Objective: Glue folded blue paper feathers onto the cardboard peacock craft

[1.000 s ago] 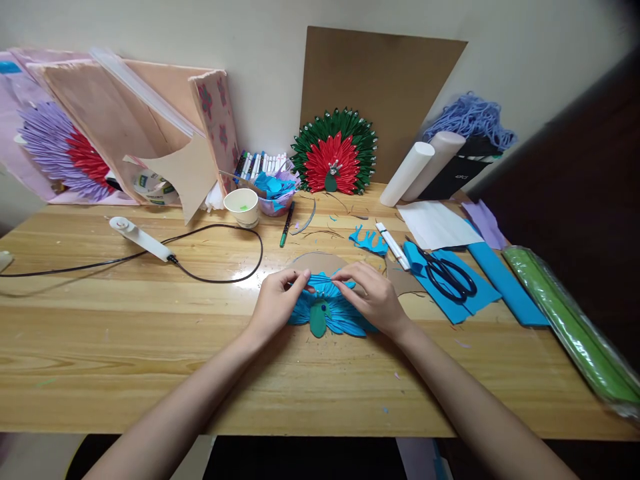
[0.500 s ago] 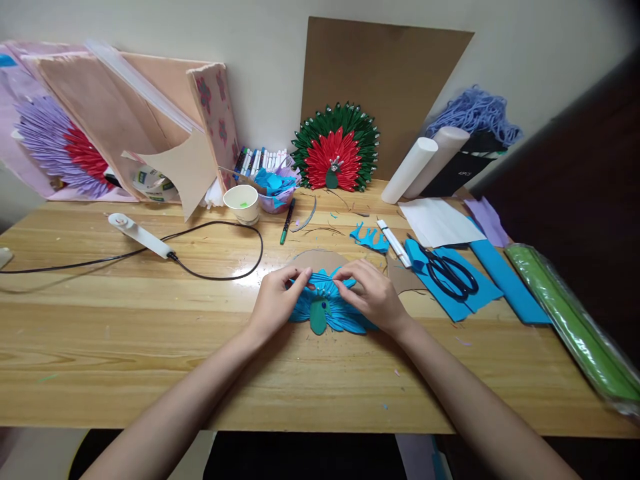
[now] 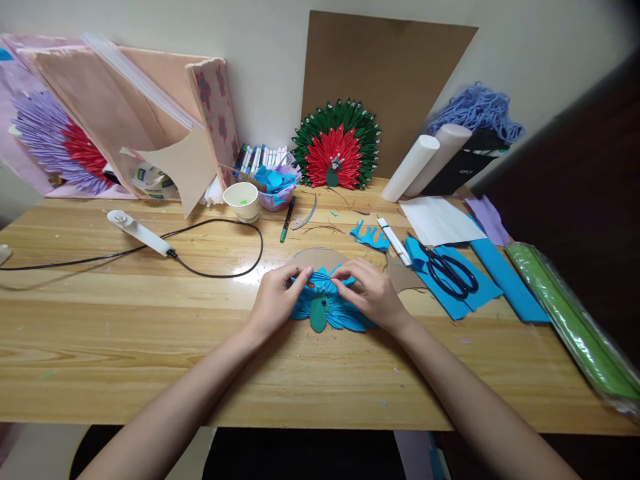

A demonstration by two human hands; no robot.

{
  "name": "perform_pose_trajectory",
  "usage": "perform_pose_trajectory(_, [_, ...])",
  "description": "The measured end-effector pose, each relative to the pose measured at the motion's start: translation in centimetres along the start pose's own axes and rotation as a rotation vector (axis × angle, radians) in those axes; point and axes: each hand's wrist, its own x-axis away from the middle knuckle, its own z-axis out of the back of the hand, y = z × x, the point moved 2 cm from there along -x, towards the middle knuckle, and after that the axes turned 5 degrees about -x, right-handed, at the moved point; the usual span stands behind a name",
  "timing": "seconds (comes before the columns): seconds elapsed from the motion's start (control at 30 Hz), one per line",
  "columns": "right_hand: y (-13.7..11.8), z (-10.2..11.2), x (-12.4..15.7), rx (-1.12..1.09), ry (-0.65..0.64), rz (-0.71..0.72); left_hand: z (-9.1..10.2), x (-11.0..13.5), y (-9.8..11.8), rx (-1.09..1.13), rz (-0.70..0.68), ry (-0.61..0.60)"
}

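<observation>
A narrow pleated piece of blue paper (image 3: 320, 275) is stretched between my two hands. My left hand (image 3: 275, 300) pinches its left end between thumb and fingers, and my right hand (image 3: 373, 293) pinches the other end. Just below the strip lies a paper peacock (image 3: 319, 313) with blue pleated petals and a green body with a dark blue bead. My hands and fingers cover parts of its petals. Behind it shows a round brown cardboard base (image 3: 320, 259), partly hidden.
Black scissors (image 3: 453, 275) rest on blue paper at right, near a white marker (image 3: 394, 241). A white glue gun (image 3: 140, 233) with a looping black cord lies left. Farther back stand a paper cup (image 3: 243, 203) and a red-and-green peacock (image 3: 336, 150).
Both hands keep their pinch on the pleated blue paper. My right fingertips have shifted very slightly to the left; the objects around them lie as before.
</observation>
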Motion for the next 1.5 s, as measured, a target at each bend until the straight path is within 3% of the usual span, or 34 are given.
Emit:
perform_pose_trajectory(0.97, [-0.03, -0.35, 0.0, 0.03, -0.004, -0.011, 0.06, 0.02, 0.36, -0.115, -0.082, 0.012])
perform_pose_trajectory(1.23, [-0.16, 0.1, 0.0, -0.034, 0.026, -0.066, 0.19, -0.04, 0.11, -0.113, -0.066, 0.038])
perform_pose_trajectory(1.5, [-0.72, 0.23, -0.16, -0.028, 0.06, -0.028, 0.11, 0.04, 0.19, -0.149, -0.069, 0.015])
